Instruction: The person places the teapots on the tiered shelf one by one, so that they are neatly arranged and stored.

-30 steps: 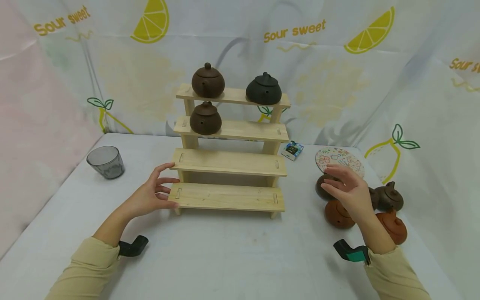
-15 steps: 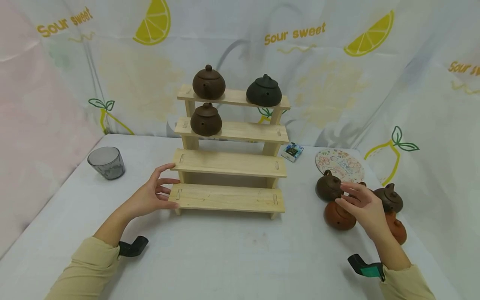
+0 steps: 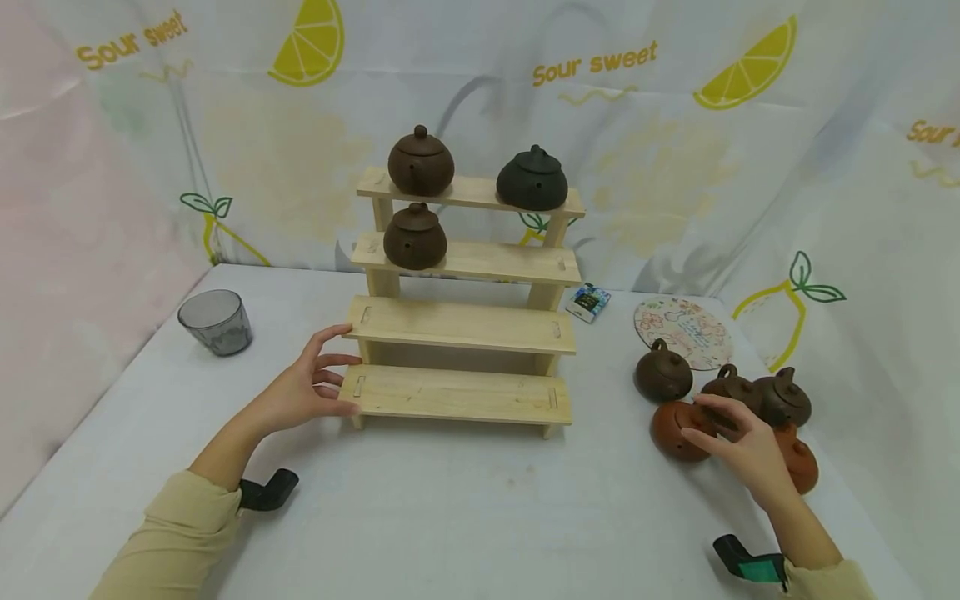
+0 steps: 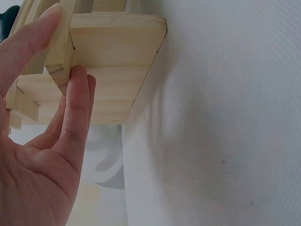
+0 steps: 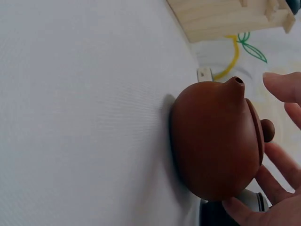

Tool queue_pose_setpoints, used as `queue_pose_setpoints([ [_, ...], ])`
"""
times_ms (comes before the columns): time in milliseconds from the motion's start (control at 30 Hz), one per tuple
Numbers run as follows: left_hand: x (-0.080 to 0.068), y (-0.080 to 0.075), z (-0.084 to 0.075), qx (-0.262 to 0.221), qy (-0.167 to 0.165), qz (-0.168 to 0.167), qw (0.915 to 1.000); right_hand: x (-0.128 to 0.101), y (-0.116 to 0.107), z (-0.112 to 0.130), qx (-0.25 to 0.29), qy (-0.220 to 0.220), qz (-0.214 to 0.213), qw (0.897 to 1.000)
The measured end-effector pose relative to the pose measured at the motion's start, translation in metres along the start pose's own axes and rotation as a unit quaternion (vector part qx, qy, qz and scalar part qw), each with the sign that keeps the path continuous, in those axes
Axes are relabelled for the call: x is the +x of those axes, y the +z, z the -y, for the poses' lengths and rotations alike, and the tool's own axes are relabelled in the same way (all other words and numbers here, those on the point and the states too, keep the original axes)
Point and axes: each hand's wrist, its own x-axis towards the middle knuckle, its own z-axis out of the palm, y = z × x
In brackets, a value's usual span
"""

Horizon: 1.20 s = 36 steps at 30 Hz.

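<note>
At the left end of a four-tier wooden stand (image 3: pixel 457 393), my left hand (image 3: pixel 300 392) pinches the lowest shelf. In the left wrist view, thumb and fingers lie on either side of that board (image 4: pixel 62 44). My right hand (image 3: pixel 753 458) hovers at a reddish-brown teapot (image 3: pixel 670 429), thumb and fingers spread about its lid. The right wrist view shows this teapot (image 5: pixel 211 141) upright on the cloth, its spout and knob visible, with fingertips close to its side. Two dark brown teapots (image 3: pixel 422 165) (image 3: pixel 415 237) and a black teapot (image 3: pixel 531 182) stand on the upper two shelves.
Beside the right hand sit more teapots: dark brown ones (image 3: pixel 662 375) (image 3: pixel 783 402) and a reddish one (image 3: pixel 802 468), partly hidden. Behind them lies a round floral mat (image 3: pixel 697 329). A small blue box (image 3: pixel 588 302) is right of the stand, a grey glass (image 3: pixel 217 323) left.
My right hand has moved right and toward me, down from over the dark brown teapots to the reddish-brown one. The left hand stays on the stand.
</note>
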Motion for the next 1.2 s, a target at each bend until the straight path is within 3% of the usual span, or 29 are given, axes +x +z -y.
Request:
queue_pose_setpoints([
  [367, -0.001, 0.000, -0.001, 0.004, 0.000, -0.001, 1.0000, 0.003, 0.004, -0.001, 0.003, 0.115, 0.103, 0.988],
  [500, -0.002, 0.000, -0.002, 0.009, -0.003, -0.004, 1.0000, 0.004, 0.004, -0.002, 0.000, 0.112, 0.125, 0.986],
  [800, -0.001, 0.000, 0.000, 0.010, 0.002, -0.002, 0.9999, 0.007, 0.007, -0.002, 0.003, 0.109, 0.109, 0.988],
  [1200, -0.001, 0.000, 0.000, 0.012, 0.000, -0.005, 0.9999, 0.005, 0.009, 0.024, 0.009, 0.080, 0.101, 0.992],
])
